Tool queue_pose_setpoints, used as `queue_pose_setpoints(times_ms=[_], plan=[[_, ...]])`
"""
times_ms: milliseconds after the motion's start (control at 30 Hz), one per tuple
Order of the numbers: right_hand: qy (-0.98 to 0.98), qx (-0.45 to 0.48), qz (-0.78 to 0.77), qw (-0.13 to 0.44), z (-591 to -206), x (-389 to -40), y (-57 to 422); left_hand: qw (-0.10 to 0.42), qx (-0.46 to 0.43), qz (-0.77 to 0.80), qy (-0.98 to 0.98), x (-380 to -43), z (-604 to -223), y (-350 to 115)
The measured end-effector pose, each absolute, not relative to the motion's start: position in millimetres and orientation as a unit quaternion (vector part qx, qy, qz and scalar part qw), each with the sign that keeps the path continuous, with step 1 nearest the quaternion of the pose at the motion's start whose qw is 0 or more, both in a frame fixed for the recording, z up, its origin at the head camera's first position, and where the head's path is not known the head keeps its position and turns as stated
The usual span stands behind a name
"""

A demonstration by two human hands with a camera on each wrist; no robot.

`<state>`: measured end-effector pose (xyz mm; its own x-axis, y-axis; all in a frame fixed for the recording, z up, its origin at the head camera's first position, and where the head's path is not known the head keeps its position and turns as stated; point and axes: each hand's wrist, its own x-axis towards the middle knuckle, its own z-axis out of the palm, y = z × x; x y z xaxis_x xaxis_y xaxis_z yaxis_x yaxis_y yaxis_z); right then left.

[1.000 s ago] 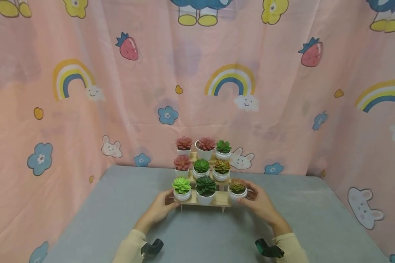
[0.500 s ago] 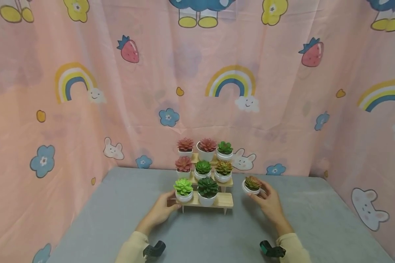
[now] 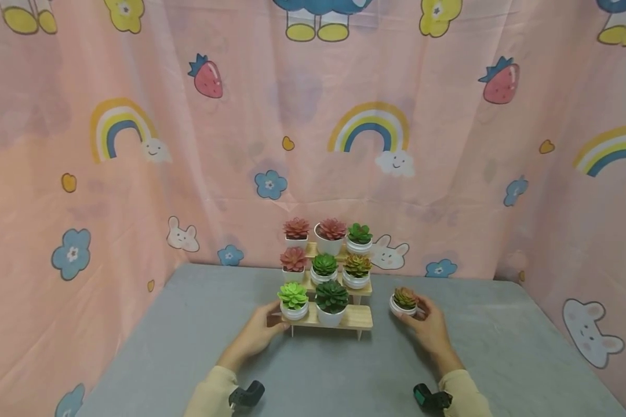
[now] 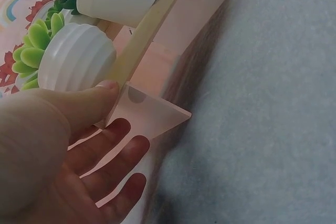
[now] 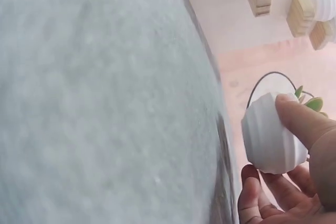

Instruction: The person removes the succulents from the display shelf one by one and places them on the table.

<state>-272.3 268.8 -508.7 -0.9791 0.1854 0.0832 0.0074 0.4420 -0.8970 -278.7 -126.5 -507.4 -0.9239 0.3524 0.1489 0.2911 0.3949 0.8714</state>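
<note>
"Where is the potted reddish-brown succulent [image 3: 405,300]?"

"To the right of the tiered wooden stand [image 3: 361,316] and apart from it. It looks lifted just above the grey worktop [image 3: 375,376], because in the right wrist view pink cloth shows between its base and the worktop."

"How is it held?"

"The right hand [image 3: 430,329] grips its ribbed white pot, thumb on one side, fingers bent against the other. That probably spares the leaves, which rise free of the grip."

"And the left hand [image 3: 259,333]?"

"It holds the left end of the stand's lowest shelf, thumb on the wooden edge, the other fingers loosely bent beside the clear leg. I take that as steadying the stand."

"What else stands there?"

"On the lowest shelf, a lime-green succulent [image 3: 293,295] at the left and a dark green succulent [image 3: 332,296] in the middle. Six more succulents [image 3: 325,264] fill the two shelves behind, stepped upward, presumably so every plant shows."
</note>
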Motion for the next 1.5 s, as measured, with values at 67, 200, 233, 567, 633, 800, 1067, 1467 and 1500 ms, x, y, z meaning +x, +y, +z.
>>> queue_pose_setpoints(times_ms=[67, 200, 233, 567, 633, 800, 1067, 1467, 1500], plan=[[-0.849, -0.064, 0.519, 0.080, -509, -272, 270, 0.029, 0.190, 0.518, 0.834, -279, -508, -126], [-0.858, -0.064, 0.505, 0.070, -508, -271, 271, 0.024, 0.193, 0.520, 0.832, -280, -509, -126], [-0.860, -0.063, 0.502, 0.068, -508, -270, 271, 0.024, 0.193, 0.519, 0.832, -280, -510, -126], [-0.887, -0.045, 0.458, 0.036, -500, -267, 271, 0.030, 0.190, 0.519, 0.833, -279, -506, -125], [-0.890, -0.047, 0.452, 0.026, -499, -267, 271, 0.031, 0.194, 0.524, 0.829, -278, -504, -124], [-0.894, -0.045, 0.445, 0.012, -497, -268, 272, 0.038, 0.193, 0.525, 0.828, -277, -503, -126], [-0.904, -0.009, 0.427, -0.027, -481, -262, 278, 0.072, 0.182, 0.534, 0.823, -274, -505, -132], [-0.901, -0.005, 0.430, 0.058, -435, -244, 260, 0.145, 0.151, 0.579, 0.788, -274, -507, -136], [-0.898, 0.006, 0.433, 0.076, -432, -242, 257, 0.146, 0.151, 0.580, 0.787, -274, -507, -136]])
